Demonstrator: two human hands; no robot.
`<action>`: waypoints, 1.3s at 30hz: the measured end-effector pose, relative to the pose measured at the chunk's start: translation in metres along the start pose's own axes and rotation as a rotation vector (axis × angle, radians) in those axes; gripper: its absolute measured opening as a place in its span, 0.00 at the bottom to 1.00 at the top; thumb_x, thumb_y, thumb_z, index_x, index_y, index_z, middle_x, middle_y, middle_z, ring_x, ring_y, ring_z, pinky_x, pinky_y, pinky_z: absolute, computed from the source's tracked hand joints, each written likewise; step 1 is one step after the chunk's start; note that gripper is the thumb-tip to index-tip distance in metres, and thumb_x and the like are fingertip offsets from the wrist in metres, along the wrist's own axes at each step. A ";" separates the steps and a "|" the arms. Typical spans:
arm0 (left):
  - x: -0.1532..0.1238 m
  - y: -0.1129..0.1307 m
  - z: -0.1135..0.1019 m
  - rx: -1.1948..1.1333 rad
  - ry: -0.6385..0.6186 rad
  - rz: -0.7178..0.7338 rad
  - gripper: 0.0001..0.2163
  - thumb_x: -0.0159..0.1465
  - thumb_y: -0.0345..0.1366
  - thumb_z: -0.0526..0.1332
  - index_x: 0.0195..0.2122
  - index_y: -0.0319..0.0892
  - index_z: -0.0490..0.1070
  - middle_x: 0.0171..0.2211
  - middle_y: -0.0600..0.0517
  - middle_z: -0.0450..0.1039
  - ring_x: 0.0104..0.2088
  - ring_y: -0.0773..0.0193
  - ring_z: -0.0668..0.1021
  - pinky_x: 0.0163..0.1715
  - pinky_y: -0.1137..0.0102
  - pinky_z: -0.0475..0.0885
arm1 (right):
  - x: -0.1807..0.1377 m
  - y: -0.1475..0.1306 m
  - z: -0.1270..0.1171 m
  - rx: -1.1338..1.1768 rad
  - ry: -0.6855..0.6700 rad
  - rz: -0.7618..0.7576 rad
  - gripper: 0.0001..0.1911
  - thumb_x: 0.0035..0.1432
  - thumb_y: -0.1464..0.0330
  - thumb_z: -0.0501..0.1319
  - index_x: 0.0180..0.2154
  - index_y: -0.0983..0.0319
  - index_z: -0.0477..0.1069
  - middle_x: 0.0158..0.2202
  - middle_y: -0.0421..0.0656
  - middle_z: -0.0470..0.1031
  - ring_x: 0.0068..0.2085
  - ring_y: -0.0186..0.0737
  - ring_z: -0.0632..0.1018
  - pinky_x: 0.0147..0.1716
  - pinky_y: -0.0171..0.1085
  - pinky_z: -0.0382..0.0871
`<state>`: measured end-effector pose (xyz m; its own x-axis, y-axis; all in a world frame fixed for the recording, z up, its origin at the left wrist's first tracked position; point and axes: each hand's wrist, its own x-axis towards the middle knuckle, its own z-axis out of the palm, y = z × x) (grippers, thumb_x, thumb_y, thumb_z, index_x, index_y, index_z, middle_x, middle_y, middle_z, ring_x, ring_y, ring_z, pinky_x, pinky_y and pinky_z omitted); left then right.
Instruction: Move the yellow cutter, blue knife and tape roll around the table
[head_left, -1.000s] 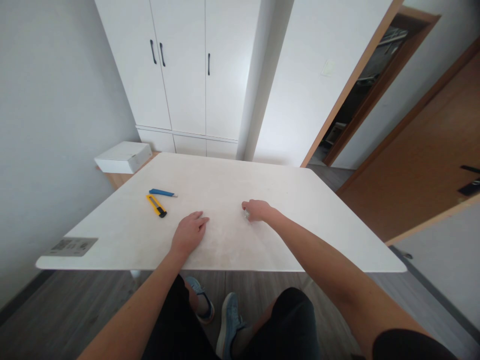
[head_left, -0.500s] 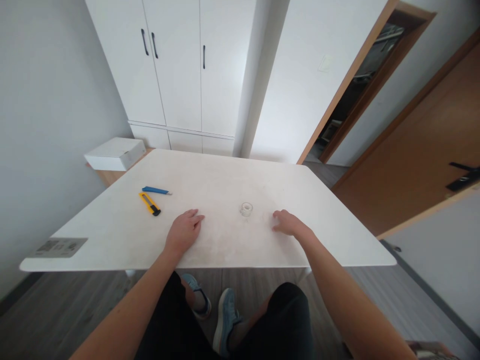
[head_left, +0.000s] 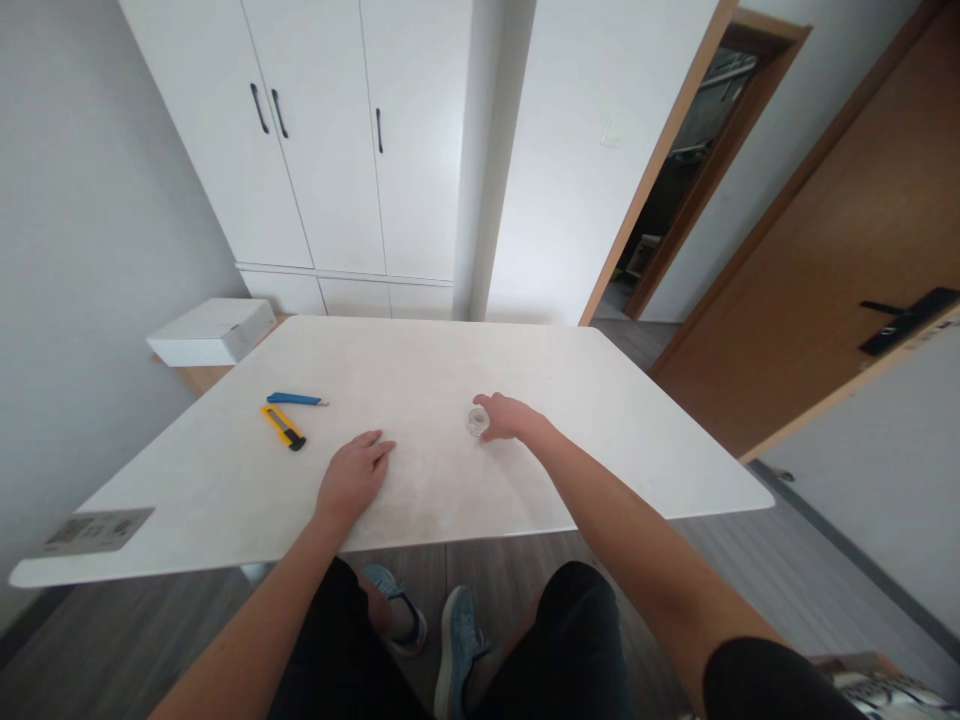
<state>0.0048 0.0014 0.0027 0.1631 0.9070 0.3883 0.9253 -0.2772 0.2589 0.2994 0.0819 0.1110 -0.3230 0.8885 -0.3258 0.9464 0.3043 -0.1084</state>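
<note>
A small roll of clear tape (head_left: 477,422) lies on the white table (head_left: 420,365), slightly right of its middle. My right hand (head_left: 508,416) has come in from the right, with the thumb on the near side of the roll and a finger on the far side, gripping it at its edges. My left hand (head_left: 355,476) rests flat on the tabletop near the front edge, fingers stretched out and holding nothing. Further left lie a yellow utility knife (head_left: 283,427) with a black end and a slim blue utility knife (head_left: 296,399), both apart from my hands.
A printed label (head_left: 97,531) is on the table's front left corner. A white box (head_left: 214,333) stands on a wooden surface beyond the left edge. White cupboards (head_left: 330,180) are behind the table, and a brown door (head_left: 817,240) is to the right.
My right hand has moved left across the table to the tape roll. The left hand stays resting on the table. The camera view has shifted slightly.
</note>
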 end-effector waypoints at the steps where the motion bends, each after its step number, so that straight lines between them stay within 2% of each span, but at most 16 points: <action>1: 0.000 0.000 0.000 0.001 -0.001 0.002 0.20 0.67 0.39 0.50 0.47 0.43 0.80 0.55 0.44 0.76 0.55 0.53 0.77 0.58 0.59 0.70 | 0.007 -0.006 0.000 -0.031 -0.032 -0.018 0.45 0.49 0.60 0.72 0.65 0.54 0.57 0.60 0.52 0.67 0.54 0.53 0.75 0.45 0.42 0.71; 3: 0.000 -0.001 0.000 0.005 0.002 0.006 0.20 0.67 0.40 0.49 0.48 0.44 0.80 0.54 0.44 0.76 0.55 0.54 0.77 0.59 0.59 0.69 | 0.020 -0.015 0.003 -0.096 -0.083 -0.048 0.43 0.47 0.61 0.73 0.63 0.53 0.60 0.59 0.52 0.69 0.53 0.55 0.76 0.43 0.42 0.72; 6: 0.000 -0.001 0.001 0.016 0.002 0.008 0.20 0.68 0.40 0.49 0.48 0.44 0.80 0.54 0.45 0.76 0.55 0.54 0.77 0.59 0.59 0.69 | 0.031 -0.020 0.011 -0.169 -0.098 -0.076 0.34 0.49 0.63 0.71 0.58 0.53 0.66 0.56 0.50 0.72 0.51 0.54 0.77 0.40 0.42 0.73; 9: -0.001 -0.002 0.003 0.023 0.000 0.013 0.20 0.68 0.40 0.49 0.49 0.44 0.79 0.54 0.45 0.76 0.55 0.54 0.77 0.59 0.59 0.69 | 0.034 -0.008 0.015 -0.181 -0.074 -0.094 0.28 0.51 0.65 0.67 0.55 0.54 0.69 0.55 0.50 0.73 0.50 0.53 0.78 0.39 0.41 0.73; 12: -0.001 -0.003 0.004 0.010 0.013 0.018 0.20 0.68 0.40 0.48 0.48 0.43 0.80 0.55 0.44 0.76 0.55 0.53 0.77 0.59 0.58 0.69 | 0.030 0.031 0.009 -0.168 -0.053 -0.024 0.29 0.50 0.66 0.67 0.55 0.53 0.69 0.55 0.49 0.73 0.51 0.52 0.77 0.39 0.40 0.72; 16: -0.001 -0.002 0.003 -0.001 0.019 0.011 0.20 0.67 0.41 0.49 0.48 0.44 0.80 0.54 0.45 0.76 0.55 0.52 0.76 0.58 0.57 0.70 | 0.014 0.113 -0.013 -0.144 -0.007 0.258 0.29 0.50 0.69 0.68 0.55 0.53 0.71 0.55 0.47 0.75 0.51 0.50 0.77 0.41 0.40 0.71; 19: 0.000 -0.001 0.003 0.009 0.012 0.008 0.20 0.67 0.40 0.49 0.47 0.44 0.80 0.54 0.44 0.76 0.55 0.52 0.76 0.59 0.57 0.69 | 0.000 0.165 -0.026 -0.138 -0.001 0.372 0.27 0.50 0.71 0.67 0.54 0.57 0.73 0.50 0.48 0.77 0.47 0.50 0.78 0.39 0.40 0.70; 22: 0.000 -0.002 0.003 -0.003 0.013 0.005 0.19 0.67 0.40 0.50 0.48 0.45 0.80 0.54 0.44 0.76 0.55 0.52 0.76 0.59 0.57 0.69 | -0.006 0.194 -0.030 -0.106 -0.004 0.436 0.28 0.50 0.72 0.67 0.55 0.60 0.73 0.43 0.50 0.80 0.40 0.49 0.79 0.35 0.40 0.69; 27: -0.001 -0.003 0.004 -0.004 0.014 -0.008 0.19 0.68 0.40 0.50 0.48 0.45 0.79 0.55 0.45 0.76 0.55 0.53 0.76 0.59 0.57 0.69 | 0.002 0.211 -0.022 -0.031 -0.035 0.474 0.31 0.48 0.71 0.68 0.55 0.61 0.72 0.31 0.46 0.79 0.32 0.46 0.78 0.31 0.40 0.68; 31: 0.000 -0.002 0.003 -0.005 0.006 0.000 0.18 0.68 0.39 0.50 0.47 0.44 0.80 0.54 0.44 0.76 0.55 0.53 0.76 0.59 0.57 0.69 | 0.005 0.222 -0.015 0.062 -0.069 0.485 0.31 0.49 0.69 0.67 0.57 0.59 0.69 0.28 0.43 0.77 0.30 0.43 0.77 0.31 0.38 0.68; 35: 0.000 0.001 0.000 -0.001 0.004 -0.005 0.18 0.68 0.37 0.51 0.47 0.44 0.80 0.54 0.44 0.76 0.55 0.53 0.76 0.58 0.57 0.70 | 0.002 0.228 -0.014 0.017 -0.108 0.530 0.38 0.51 0.64 0.68 0.62 0.62 0.61 0.34 0.47 0.77 0.33 0.45 0.79 0.33 0.40 0.68; 37: 0.000 0.004 -0.001 0.002 -0.001 -0.013 0.17 0.67 0.36 0.51 0.47 0.44 0.80 0.54 0.44 0.76 0.55 0.54 0.76 0.58 0.58 0.70 | 0.004 0.220 -0.016 -0.092 -0.075 0.565 0.39 0.49 0.64 0.70 0.61 0.66 0.61 0.41 0.55 0.77 0.39 0.51 0.79 0.35 0.42 0.69; 39: 0.000 0.007 -0.002 0.005 -0.011 -0.024 0.17 0.67 0.34 0.52 0.48 0.45 0.80 0.54 0.45 0.76 0.55 0.54 0.76 0.59 0.57 0.69 | 0.010 0.202 -0.021 -0.195 -0.007 0.585 0.36 0.49 0.67 0.69 0.58 0.67 0.64 0.48 0.61 0.73 0.45 0.56 0.78 0.37 0.44 0.70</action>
<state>0.0101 -0.0008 0.0064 0.1448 0.9169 0.3719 0.9307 -0.2538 0.2635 0.4871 0.1589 0.1055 0.2499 0.9253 -0.2854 0.9487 -0.1751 0.2632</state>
